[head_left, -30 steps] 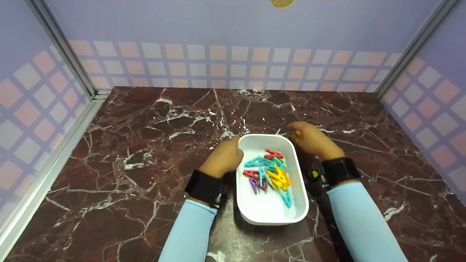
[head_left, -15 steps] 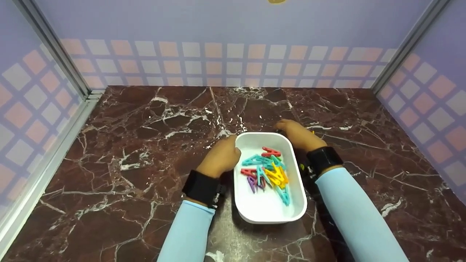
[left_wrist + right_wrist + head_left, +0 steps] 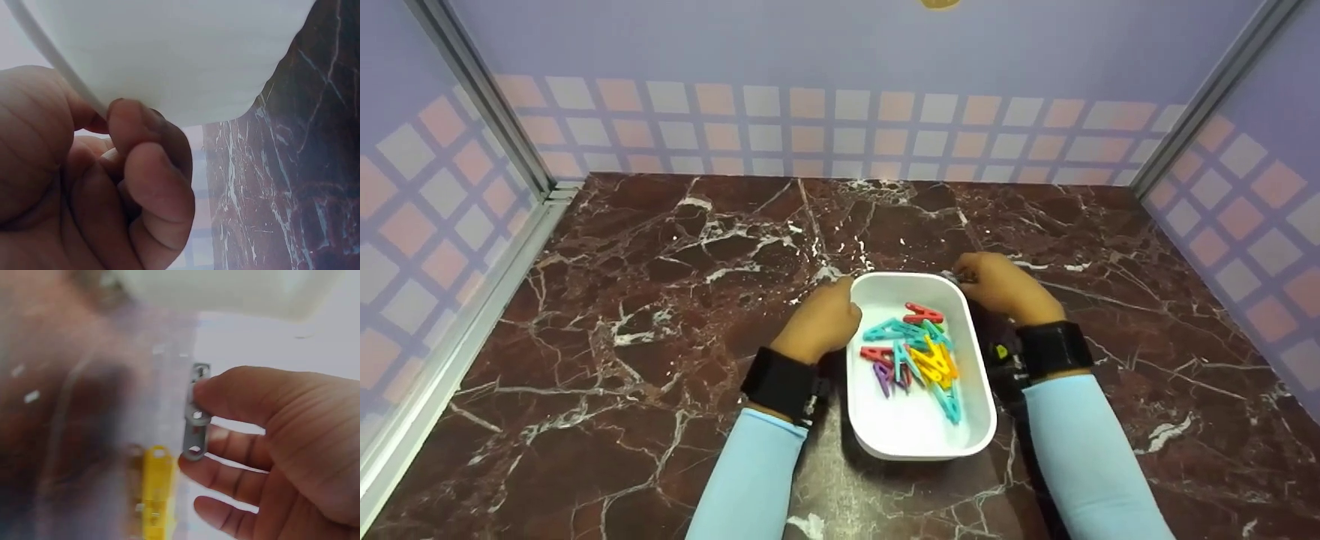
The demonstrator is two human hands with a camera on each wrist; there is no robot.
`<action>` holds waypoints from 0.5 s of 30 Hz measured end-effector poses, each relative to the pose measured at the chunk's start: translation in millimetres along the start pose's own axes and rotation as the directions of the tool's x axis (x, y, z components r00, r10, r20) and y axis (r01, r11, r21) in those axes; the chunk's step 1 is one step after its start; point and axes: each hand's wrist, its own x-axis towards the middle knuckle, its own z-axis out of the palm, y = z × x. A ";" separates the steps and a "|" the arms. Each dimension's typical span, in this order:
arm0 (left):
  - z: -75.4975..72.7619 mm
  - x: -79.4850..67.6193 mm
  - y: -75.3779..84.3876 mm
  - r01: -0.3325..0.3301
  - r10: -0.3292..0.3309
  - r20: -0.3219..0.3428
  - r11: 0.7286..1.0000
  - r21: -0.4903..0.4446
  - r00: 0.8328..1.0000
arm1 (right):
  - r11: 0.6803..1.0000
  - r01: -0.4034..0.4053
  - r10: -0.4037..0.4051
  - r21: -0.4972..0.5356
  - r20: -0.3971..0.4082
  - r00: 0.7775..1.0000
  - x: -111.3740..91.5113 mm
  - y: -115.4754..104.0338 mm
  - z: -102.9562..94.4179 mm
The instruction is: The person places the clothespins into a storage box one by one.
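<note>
A white plastic tub (image 3: 877, 442) stands in front of the person, holding several coloured clothespins (image 3: 907, 352) in red, teal, yellow, purple and green. The left hand (image 3: 821, 319) pinches the tub's left rim near its far corner; in the left wrist view the thumb lies inside the wall and curled fingers (image 3: 154, 174) outside. Just off the far right corner, the right hand (image 3: 1005, 285) holds a grey clothespin (image 3: 196, 422) between thumb and fingers, as the right wrist view shows. Beside those fingers, a yellow clothespin (image 3: 157, 489) lies close to the dark tabletop; the hand hides it in the head view.
The tub rests on a dark red marbled tabletop (image 3: 622, 412) with white veins. A lilac wall (image 3: 840, 45) with pink and white squares closes off the back. Side panels (image 3: 1260, 165) with metal edges stand at left and right.
The right hand reached left behind the tub's far right corner, then drew back right with the grey clothespin in its fingers. The left hand keeps its grip on the rim.
</note>
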 end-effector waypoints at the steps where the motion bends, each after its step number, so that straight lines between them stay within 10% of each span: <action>1: 0.2 0.4 0.7 -0.004 0.004 0.001 1.000 0.003 1.000 | 1.000 -0.024 0.024 0.008 0.000 1.000 -4.2 -2.0 -4.1; 15: 0.0 0.1 0.2 -0.008 0.008 0.003 1.000 -0.013 1.000 | 0.982 -0.155 0.149 0.110 0.063 0.987 -49.3 -56.6 -44.1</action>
